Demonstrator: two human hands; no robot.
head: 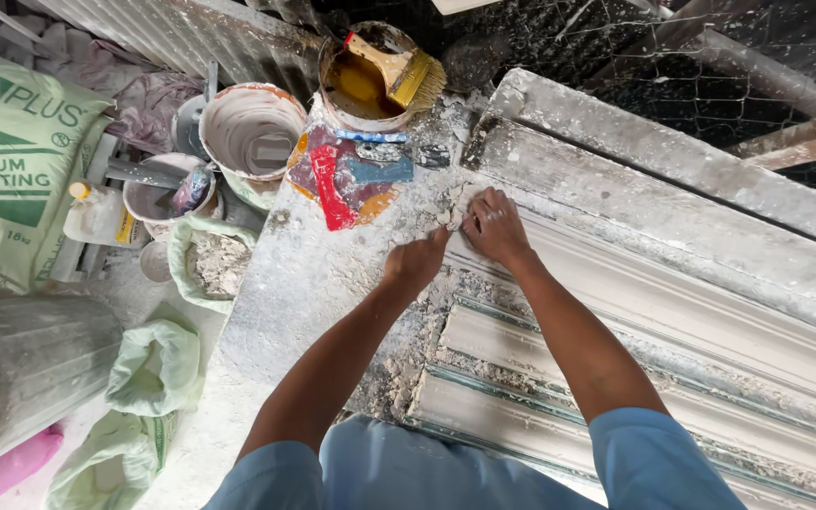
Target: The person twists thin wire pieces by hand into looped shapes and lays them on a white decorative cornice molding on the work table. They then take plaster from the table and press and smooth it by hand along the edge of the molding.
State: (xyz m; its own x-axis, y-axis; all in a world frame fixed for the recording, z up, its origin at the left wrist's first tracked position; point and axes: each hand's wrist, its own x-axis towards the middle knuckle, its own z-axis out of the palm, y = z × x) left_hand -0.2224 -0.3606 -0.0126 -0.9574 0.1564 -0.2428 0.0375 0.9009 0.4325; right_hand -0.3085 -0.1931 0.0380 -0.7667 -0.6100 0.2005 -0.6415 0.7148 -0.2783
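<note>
Both hands meet at frame centre, at the upper end of the white plaster moulding [616, 312] on the dusty table [304, 283]. Left hand [417, 263] is clenched, apparently around plaster crumbs [448, 210]; its contents are hidden. Right hand [495, 227] lies released, fingers flat on the moulding's end, touching the crumbs. Risk: hard pressure or scraping could chip the moulding's edge. Loose debris could scatter toward the brush [399, 74] in the pot [363, 85] above.

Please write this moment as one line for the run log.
left hand: on plaster crumbs | right hand: flat at end of white moulding | near: tin with brush, scrapers
</note>
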